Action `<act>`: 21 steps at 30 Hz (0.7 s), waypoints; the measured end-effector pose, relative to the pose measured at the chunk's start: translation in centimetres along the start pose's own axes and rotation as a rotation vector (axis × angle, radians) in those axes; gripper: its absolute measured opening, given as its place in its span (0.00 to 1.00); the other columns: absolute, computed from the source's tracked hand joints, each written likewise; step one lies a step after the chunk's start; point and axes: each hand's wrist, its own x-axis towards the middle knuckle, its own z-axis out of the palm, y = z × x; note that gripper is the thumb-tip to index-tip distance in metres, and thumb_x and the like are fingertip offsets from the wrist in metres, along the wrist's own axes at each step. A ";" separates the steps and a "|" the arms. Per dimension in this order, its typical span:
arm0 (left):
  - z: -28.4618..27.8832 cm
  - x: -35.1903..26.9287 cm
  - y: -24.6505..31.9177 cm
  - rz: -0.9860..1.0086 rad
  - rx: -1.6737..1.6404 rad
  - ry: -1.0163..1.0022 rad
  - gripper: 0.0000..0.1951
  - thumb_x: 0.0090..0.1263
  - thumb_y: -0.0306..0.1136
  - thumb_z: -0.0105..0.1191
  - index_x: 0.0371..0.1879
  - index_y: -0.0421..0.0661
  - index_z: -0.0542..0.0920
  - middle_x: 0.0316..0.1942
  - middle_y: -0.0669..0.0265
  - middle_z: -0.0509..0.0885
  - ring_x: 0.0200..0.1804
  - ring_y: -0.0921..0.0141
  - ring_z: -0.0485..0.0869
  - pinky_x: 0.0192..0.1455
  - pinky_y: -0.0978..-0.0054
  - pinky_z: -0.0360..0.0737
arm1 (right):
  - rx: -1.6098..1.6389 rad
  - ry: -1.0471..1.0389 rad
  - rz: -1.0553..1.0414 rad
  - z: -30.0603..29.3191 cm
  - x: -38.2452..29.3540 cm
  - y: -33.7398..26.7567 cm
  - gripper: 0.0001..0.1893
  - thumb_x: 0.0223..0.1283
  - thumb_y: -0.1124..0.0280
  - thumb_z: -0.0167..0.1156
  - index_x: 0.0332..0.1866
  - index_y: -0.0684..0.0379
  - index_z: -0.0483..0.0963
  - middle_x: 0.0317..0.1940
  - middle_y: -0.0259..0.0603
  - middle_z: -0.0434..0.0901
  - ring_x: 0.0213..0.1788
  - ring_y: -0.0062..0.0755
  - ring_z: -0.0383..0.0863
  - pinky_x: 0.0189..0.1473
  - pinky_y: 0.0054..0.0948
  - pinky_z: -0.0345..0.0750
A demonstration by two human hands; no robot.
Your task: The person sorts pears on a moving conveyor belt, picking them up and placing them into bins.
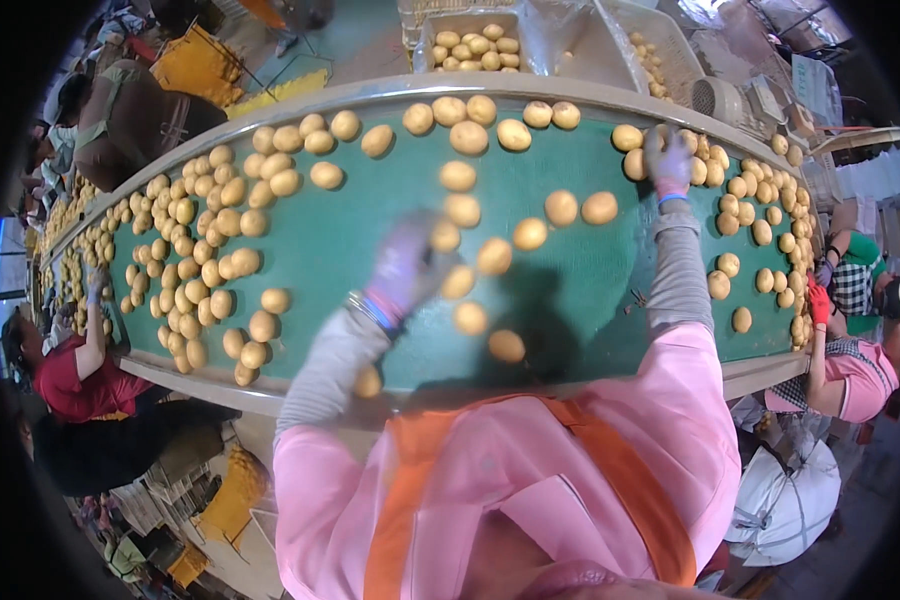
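Many yellow-skinned potatoes (494,256) lie spread over a green conveyor belt (375,255) in front of me. My left hand (407,262), in a purple and grey work glove, is motion-blurred over the belt's middle. Its fingers reach beside two potatoes, one upper (445,235) and one lower (458,282); whether it grips either is unclear. Near the far rim, my gloved right hand (669,159) reaches down among a cluster of potatoes. One potato (635,164) sits just left of it, others to its right. The fingertips are partly hidden, so a grip cannot be confirmed.
A raised metal rim (330,95) borders the belt. Beyond it stand a lined crate (525,45) of potatoes and an electric motor (716,100). Co-workers stand at the left (82,367) and right (859,375). A tied white sack (787,499) lies behind on the right.
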 end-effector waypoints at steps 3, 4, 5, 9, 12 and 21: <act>2.8 -2.8 4.2 0.238 0.409 -0.146 0.30 0.62 0.51 0.66 0.63 0.56 0.78 0.68 0.54 0.72 0.74 0.47 0.65 0.69 0.39 0.69 | -0.010 -0.171 -0.132 -1.5 -5.5 -7.2 0.27 0.64 0.44 0.61 0.63 0.46 0.79 0.68 0.56 0.73 0.72 0.59 0.67 0.69 0.64 0.63; 3.4 -3.2 5.1 0.322 0.421 -0.209 0.28 0.61 0.49 0.67 0.60 0.56 0.80 0.68 0.56 0.73 0.75 0.48 0.65 0.69 0.39 0.69 | 0.243 -0.139 -0.319 -1.9 -7.8 -8.2 0.24 0.62 0.47 0.64 0.59 0.48 0.82 0.65 0.54 0.76 0.70 0.57 0.70 0.68 0.57 0.66; 3.3 -4.9 5.4 0.365 0.440 -0.268 0.26 0.60 0.48 0.67 0.58 0.56 0.81 0.68 0.59 0.73 0.75 0.49 0.66 0.69 0.39 0.69 | 0.277 -0.392 -0.320 -5.9 -10.4 -13.6 0.21 0.62 0.52 0.65 0.56 0.51 0.82 0.60 0.50 0.80 0.67 0.55 0.75 0.67 0.53 0.69; 3.0 -9.7 1.9 0.583 0.539 -0.426 0.20 0.58 0.42 0.67 0.50 0.54 0.84 0.68 0.64 0.75 0.73 0.51 0.69 0.69 0.41 0.70 | 0.814 -0.428 -0.740 -16.3 -16.7 -19.0 0.19 0.66 0.65 0.63 0.59 0.58 0.79 0.54 0.49 0.83 0.55 0.50 0.82 0.59 0.42 0.78; -3.6 -12.1 -2.0 0.336 0.754 -0.188 0.15 0.57 0.36 0.65 0.45 0.53 0.85 0.65 0.62 0.77 0.68 0.50 0.73 0.68 0.48 0.72 | 0.934 -0.330 -0.073 -19.0 -17.9 -15.7 0.19 0.72 0.70 0.60 0.66 0.61 0.74 0.57 0.46 0.81 0.52 0.34 0.80 0.59 0.33 0.77; -12.0 -21.0 -1.3 -0.005 0.499 0.081 0.21 0.59 0.41 0.67 0.52 0.53 0.82 0.61 0.54 0.78 0.68 0.48 0.72 0.65 0.37 0.68 | 1.346 -1.125 0.596 -15.9 -29.8 -26.0 0.30 0.79 0.61 0.55 0.78 0.65 0.60 0.70 0.46 0.71 0.65 0.28 0.73 0.66 0.30 0.73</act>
